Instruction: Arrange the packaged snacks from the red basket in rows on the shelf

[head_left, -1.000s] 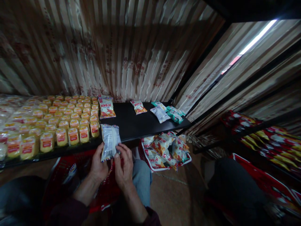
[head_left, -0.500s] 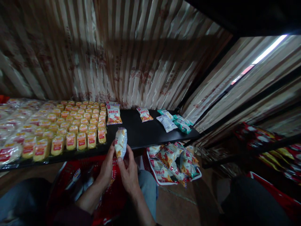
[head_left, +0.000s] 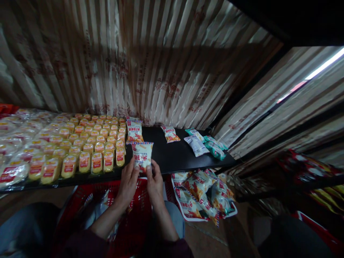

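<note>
Between my two hands is a white and orange snack bag [head_left: 142, 154] with striped ends, its printing upside down to me. My left hand [head_left: 129, 179] grips its lower left side, thumb on the front. On the lower right side, my right hand [head_left: 154, 181] pinches it with the thumb in front. The bag is at the front edge of the black shelf [head_left: 166, 156]; whether it touches the surface I cannot tell. Just behind it stands a matching snack bag [head_left: 134, 132]. Rows of wrapped yellow cakes [head_left: 97, 161] fill the shelf to the left.
Another snack bag [head_left: 170, 133] lies farther right, then a pale bag [head_left: 197, 146] and green bags [head_left: 215, 147]. Below are a red basket [head_left: 139, 204] and another basket heaped with snack bags [head_left: 200, 186]. A striped sheet [head_left: 161, 71] hangs behind the shelf.
Both hands have turned the snack bag from edge-on to front-facing and brought it toward the shelf, in front of the standing bag. The camera view has shifted slightly left.
</note>
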A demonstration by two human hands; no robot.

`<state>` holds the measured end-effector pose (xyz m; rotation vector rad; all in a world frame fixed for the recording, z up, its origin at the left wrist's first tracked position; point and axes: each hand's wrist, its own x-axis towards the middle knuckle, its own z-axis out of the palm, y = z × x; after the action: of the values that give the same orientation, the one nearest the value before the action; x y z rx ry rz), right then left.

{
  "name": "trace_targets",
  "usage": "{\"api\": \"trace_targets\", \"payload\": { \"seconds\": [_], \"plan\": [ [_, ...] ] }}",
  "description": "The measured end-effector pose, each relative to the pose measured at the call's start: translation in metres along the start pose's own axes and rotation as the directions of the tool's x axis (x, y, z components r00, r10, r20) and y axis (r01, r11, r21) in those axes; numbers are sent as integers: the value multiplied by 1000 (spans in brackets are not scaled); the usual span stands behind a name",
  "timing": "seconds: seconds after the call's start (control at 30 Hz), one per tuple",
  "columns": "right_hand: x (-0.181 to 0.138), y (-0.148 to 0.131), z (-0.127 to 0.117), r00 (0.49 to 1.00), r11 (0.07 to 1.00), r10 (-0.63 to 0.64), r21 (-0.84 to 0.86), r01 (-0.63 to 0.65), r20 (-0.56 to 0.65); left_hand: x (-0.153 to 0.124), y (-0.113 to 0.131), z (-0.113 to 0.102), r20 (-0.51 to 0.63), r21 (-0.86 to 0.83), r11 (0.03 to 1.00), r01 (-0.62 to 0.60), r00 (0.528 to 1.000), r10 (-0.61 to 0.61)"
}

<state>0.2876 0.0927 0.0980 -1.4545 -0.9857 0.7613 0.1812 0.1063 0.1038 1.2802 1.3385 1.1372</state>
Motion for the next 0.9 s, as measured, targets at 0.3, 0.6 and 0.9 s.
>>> {"api": "trace_targets", "payload": {
  "seconds": [0.3, 0.6, 0.9],
  "plan": [
    [57, 14, 19, 1000, 998, -20, 65, 19, 3, 35, 10, 11, -21, 251, 958, -137, 989, 147],
    [89, 22, 39, 999, 998, -33, 52, 31, 30, 66, 9, 16, -51, 373, 921, -113, 989, 142],
    [108, 34, 50, 980, 915, -199, -360, 183, -6, 79, 4, 23, -105, 432, 898, -84, 984, 142]
  ]
}}
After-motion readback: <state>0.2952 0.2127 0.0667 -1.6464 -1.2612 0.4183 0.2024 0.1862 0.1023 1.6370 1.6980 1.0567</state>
